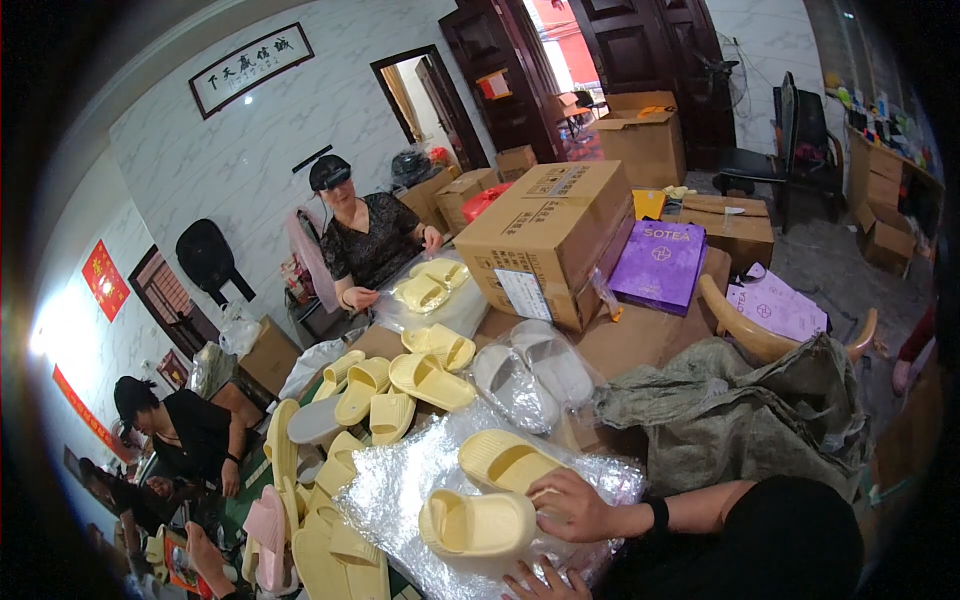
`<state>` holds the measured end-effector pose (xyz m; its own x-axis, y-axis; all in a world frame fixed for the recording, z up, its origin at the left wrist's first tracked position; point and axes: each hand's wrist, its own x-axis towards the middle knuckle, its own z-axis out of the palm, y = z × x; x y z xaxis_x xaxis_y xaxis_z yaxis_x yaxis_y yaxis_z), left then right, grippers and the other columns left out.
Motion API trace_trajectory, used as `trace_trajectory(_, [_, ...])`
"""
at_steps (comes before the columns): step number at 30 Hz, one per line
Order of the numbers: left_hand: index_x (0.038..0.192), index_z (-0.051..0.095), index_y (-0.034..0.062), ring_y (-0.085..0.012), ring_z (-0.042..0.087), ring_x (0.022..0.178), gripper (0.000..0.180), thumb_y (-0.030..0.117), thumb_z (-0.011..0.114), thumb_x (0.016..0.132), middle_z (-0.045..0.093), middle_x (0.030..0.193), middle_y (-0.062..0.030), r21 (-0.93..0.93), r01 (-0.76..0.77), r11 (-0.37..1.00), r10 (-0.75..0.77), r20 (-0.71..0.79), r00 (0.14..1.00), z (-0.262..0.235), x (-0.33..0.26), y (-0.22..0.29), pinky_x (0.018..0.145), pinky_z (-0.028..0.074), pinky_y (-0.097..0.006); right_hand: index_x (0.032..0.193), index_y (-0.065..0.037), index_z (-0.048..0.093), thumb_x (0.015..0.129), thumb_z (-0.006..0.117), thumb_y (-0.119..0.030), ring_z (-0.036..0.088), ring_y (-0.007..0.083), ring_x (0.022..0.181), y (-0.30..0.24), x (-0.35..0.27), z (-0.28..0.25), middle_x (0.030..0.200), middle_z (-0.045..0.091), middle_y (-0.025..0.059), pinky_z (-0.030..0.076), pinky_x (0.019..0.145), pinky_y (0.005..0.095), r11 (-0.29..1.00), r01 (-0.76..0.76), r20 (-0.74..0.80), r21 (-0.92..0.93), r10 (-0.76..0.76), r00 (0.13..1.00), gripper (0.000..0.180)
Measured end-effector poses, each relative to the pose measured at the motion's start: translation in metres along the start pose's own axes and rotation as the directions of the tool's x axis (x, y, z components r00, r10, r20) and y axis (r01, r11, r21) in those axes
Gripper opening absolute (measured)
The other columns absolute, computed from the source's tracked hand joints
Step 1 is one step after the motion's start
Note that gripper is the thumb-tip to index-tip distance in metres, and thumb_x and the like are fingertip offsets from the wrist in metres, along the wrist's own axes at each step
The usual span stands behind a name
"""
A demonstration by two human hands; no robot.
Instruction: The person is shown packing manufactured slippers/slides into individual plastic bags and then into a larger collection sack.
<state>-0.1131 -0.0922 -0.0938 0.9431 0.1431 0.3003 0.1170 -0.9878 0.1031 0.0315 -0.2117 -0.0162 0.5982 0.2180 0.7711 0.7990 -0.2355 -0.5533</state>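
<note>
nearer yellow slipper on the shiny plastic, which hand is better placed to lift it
Probably the right hand: its fingers are at the edge of the nearer yellow slipper, while the left hand sits lower, partly cut off by the picture's edge.

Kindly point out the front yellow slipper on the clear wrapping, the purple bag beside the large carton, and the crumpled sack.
Front yellow slipper [478, 525]: head view, near its middle.
Purple bag [656, 267]: head view, its front face.
Crumpled sack [745, 412]: head view, middle of its cloth.

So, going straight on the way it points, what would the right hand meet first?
Probably the nearer pale yellow slipper on the clear plastic; the right hand points leftward at its edge, though depth is unclear.
</note>
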Motion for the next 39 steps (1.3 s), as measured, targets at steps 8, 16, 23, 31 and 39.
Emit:
trace_trajectory(8, [0.127, 0.054, 0.0112, -0.0461, 0.035, 0.127, 0.049, 0.035, 0.060, 0.084, 0.041, 0.139, -0.0187, -0.016, -0.007, 1.000, 0.006, -0.085, 0.996, 0.005, 0.004, 0.001, 0.100, 0.026, -0.063, 0.117, -0.009, 0.056, 0.076, 0.068, -0.025, 0.042, 0.0373, 0.122, -0.001, 0.028, -0.002, 0.135, 0.042, 0.0205, 0.034, 0.098, 0.0466, 0.979, 0.195, 0.197, 0.054, -0.202, 0.959, 0.045])
trace_trajectory(16, [0.123, 0.056, 0.0095, -0.0447, 0.038, 0.124, 0.047, 0.036, 0.060, 0.084, 0.045, 0.134, -0.0204, 0.040, -0.003, 0.999, 0.004, -0.011, 1.000, 0.008, -0.003, -0.004, 0.099, 0.028, -0.062, 0.111, -0.009, 0.056, 0.073, 0.068, -0.024, 0.055, 0.0280, 0.112, 0.024, -0.006, 0.015, 0.121, 0.057, 0.0117, 0.040, 0.100, 0.0441, 0.926, 0.377, 0.454, -0.024, -0.326, 0.829, 0.042])
trace_trajectory(23, [0.127, 0.053, 0.0091, -0.0421, 0.040, 0.123, 0.054, 0.034, 0.064, 0.081, 0.044, 0.135, -0.0228, -0.130, -0.172, 0.977, 0.189, 0.128, 0.974, -0.034, 0.011, -0.018, 0.095, 0.033, -0.054, 0.106, -0.009, 0.057, 0.062, 0.074, -0.026, 0.059, 0.0293, 0.098, 0.011, 0.007, 0.002, 0.109, 0.060, 0.0102, 0.048, 0.088, 0.0399, 0.934, 0.266, 0.362, -0.240, -0.168, 0.917, 0.050])
trace_trajectory(31, [0.127, 0.052, 0.0082, -0.0430, 0.042, 0.119, 0.050, 0.026, 0.063, 0.082, 0.043, 0.135, -0.0238, -0.475, -0.187, 0.860, 0.270, 0.112, 0.956, -0.038, 0.011, -0.037, 0.096, 0.036, -0.051, 0.104, -0.007, 0.057, 0.063, 0.073, -0.018, 0.059, 0.0272, 0.102, 0.010, 0.008, 0.009, 0.117, 0.057, 0.0113, 0.051, 0.082, 0.0354, 0.938, 0.284, 0.433, -0.197, -0.177, 0.884, 0.046])
trace_trajectory(39, [0.130, 0.054, 0.0259, -0.0429, 0.036, 0.128, 0.051, 0.048, 0.060, 0.084, 0.038, 0.142, -0.0151, -0.178, -0.194, 0.965, 0.216, 0.118, 0.969, -0.040, 0.008, -0.049, 0.100, 0.024, -0.063, 0.106, -0.007, 0.062, 0.080, 0.064, -0.050, 0.053, 0.0319, 0.112, 0.007, 0.017, 0.004, 0.124, 0.053, 0.0176, 0.044, 0.092, 0.0407, 0.958, 0.228, 0.539, -0.174, -0.102, 0.836, 0.050])
